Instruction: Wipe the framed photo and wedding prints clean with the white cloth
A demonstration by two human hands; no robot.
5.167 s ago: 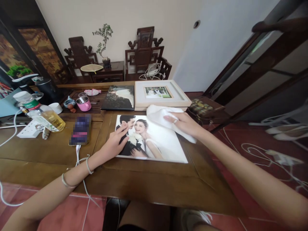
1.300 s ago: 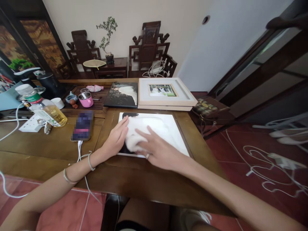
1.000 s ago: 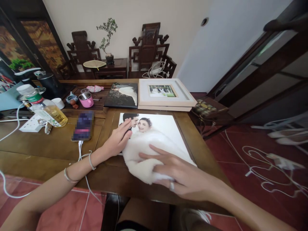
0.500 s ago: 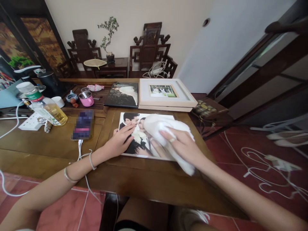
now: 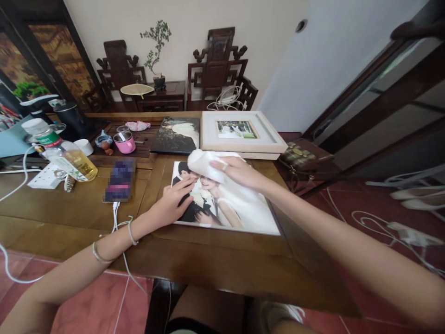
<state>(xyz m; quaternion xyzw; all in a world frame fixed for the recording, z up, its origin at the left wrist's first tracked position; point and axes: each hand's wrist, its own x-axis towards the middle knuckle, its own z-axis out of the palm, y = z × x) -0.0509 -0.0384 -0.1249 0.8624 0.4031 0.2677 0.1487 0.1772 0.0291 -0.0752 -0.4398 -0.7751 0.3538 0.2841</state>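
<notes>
A large glossy wedding photo panel (image 5: pixel 243 215) lies flat on the wooden table (image 5: pixel 222 264). My left hand (image 5: pixel 172 204) rests open on its left edge, fingers stretched flat, pinning it down. My right hand (image 5: pixel 239 171) presses a white cloth (image 5: pixel 203 163) against the panel's far edge, fingers closed over the cloth. The cloth trails back along the picture under my wrist.
Behind the panel lie a dark photo print (image 5: pixel 177 135) and a cream picture frame (image 5: pixel 239 134). To the left are a phone (image 5: pixel 120 181) on a cable, an oil bottle (image 5: pixel 62 155), a pink cup (image 5: pixel 125 142) and a power strip (image 5: pixel 45 178). Cables lie on the red floor.
My right hand has swept the cloth from the panel's near right corner up to its far edge. Earlier it wiped the lower left part. My left hand has stayed in place.
</notes>
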